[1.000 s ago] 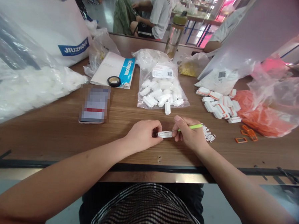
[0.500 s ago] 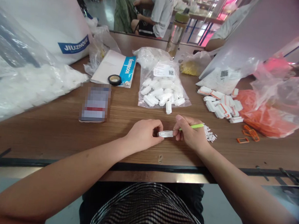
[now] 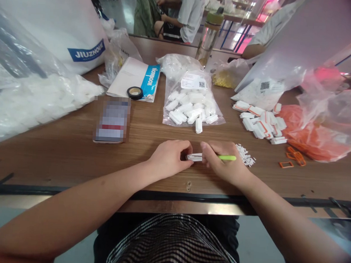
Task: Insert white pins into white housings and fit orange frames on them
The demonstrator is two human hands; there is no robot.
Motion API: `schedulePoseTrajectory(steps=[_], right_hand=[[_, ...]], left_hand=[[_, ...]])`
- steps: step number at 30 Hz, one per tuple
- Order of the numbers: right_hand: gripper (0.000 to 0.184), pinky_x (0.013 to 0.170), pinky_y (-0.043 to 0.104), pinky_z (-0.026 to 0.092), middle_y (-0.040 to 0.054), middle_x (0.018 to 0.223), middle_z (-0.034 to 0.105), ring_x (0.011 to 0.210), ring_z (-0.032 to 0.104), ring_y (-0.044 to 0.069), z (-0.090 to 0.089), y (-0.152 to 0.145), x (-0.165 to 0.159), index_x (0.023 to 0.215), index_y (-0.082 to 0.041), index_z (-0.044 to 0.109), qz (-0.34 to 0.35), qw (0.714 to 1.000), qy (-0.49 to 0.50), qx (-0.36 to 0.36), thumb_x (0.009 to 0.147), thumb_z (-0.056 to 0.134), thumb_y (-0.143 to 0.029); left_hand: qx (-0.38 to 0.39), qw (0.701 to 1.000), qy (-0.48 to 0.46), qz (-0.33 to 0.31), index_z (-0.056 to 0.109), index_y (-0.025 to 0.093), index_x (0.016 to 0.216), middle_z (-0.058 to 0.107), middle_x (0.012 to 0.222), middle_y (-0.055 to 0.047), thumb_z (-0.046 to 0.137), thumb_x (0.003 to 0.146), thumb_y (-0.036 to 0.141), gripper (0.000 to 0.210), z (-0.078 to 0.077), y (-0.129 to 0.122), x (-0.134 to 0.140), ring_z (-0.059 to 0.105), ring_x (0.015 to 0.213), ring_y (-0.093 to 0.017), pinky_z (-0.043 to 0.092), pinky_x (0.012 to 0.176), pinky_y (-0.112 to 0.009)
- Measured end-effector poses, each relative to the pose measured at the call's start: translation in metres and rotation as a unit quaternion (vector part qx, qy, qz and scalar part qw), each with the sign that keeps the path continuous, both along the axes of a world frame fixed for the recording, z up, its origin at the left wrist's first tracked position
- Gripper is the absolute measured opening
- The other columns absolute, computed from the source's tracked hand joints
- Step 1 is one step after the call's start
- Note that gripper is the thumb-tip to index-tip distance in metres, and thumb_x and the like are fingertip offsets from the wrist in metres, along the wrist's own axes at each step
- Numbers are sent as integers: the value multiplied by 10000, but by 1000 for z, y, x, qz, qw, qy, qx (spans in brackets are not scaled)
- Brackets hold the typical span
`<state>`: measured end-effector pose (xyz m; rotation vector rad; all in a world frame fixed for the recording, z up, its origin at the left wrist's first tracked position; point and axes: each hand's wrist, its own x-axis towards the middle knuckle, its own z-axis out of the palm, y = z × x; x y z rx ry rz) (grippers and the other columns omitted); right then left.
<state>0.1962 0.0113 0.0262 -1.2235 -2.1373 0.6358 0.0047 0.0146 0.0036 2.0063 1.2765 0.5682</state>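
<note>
My left hand [image 3: 169, 158] is closed, with thumb and fingertips pinching the left end of a small white plastic connector housing [image 3: 195, 158] with a row of slots along it. The housing is low over the wooden table. My right hand [image 3: 224, 159] is closed around a slim tool with a bright green handle [image 3: 227, 157]. Its fingers cover the housing's right end, and the tool's tip is hidden behind them. Just right of that hand lies a pile of tiny white pieces [image 3: 246, 155].
Beyond my hands lies a clear bag of white housings [image 3: 191, 103]. Housings with orange strips [image 3: 262, 122], orange frames [image 3: 295, 155] and a bag of orange parts [image 3: 316, 135] are on the right. At left are a phone [image 3: 113, 120], tape [image 3: 134, 92], a notebook [image 3: 150, 81] and a large bag [image 3: 42, 97].
My right hand has shifted slightly and turned, so the green handle now lies more level and its thumb is closer to the housing. My left hand has stayed in place.
</note>
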Motion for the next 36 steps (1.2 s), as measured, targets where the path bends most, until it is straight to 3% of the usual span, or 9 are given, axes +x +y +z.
schedulePoseTrajectory(steps=[3,8,10,18,25,31,36], right_hand=[[434,508,252,391,-24,484,548,457,506,82,-3,-3,1,564,-192,547,8,1000,4,24,979,490,-304],[471,438,231,416,-7,518,607,409,538,83,-15,-2,7,555,-185,588,-89,982,158,-56,978,499,-371],[472,423,229,421,-2,538,621,405,544,85,-17,0,7,550,-184,591,-97,976,182,-67,970,511,-385],[472,453,222,416,-16,491,593,408,540,80,-15,-2,4,550,-181,588,-81,986,129,-69,978,497,-357],[432,486,244,385,-26,469,545,439,496,79,-6,-6,1,561,-187,567,-20,999,30,15,973,502,-298],[468,451,242,429,-3,537,614,429,549,89,-15,-6,5,562,-188,599,-83,980,168,-67,979,497,-373],[464,441,239,427,-1,549,621,420,551,84,-17,-6,5,568,-185,607,-73,978,176,-88,974,512,-389]], left_hand=[[4,1000,-1,-1,617,202,785,597,676,29,704,744,286,128,0,0,0,480,593,-122,328,578,-266],[8,1000,-2,-8,639,214,815,591,664,33,691,747,258,96,0,-1,-2,488,595,-125,337,589,-267],[9,1000,0,-9,640,216,813,587,659,33,691,747,259,94,0,-1,-2,490,595,-126,340,592,-269],[10,1000,-5,-5,634,216,813,570,630,41,686,749,271,100,-2,0,0,482,575,-121,341,585,-270],[16,1000,9,-6,618,211,800,587,667,33,699,749,296,128,-1,0,0,482,591,-124,339,584,-274],[9,1000,3,-10,634,216,816,591,663,30,682,760,269,91,0,-1,-1,503,609,-133,344,592,-272],[6,1000,0,-6,628,209,809,598,671,29,690,753,262,99,0,-1,0,504,615,-131,342,590,-268]])
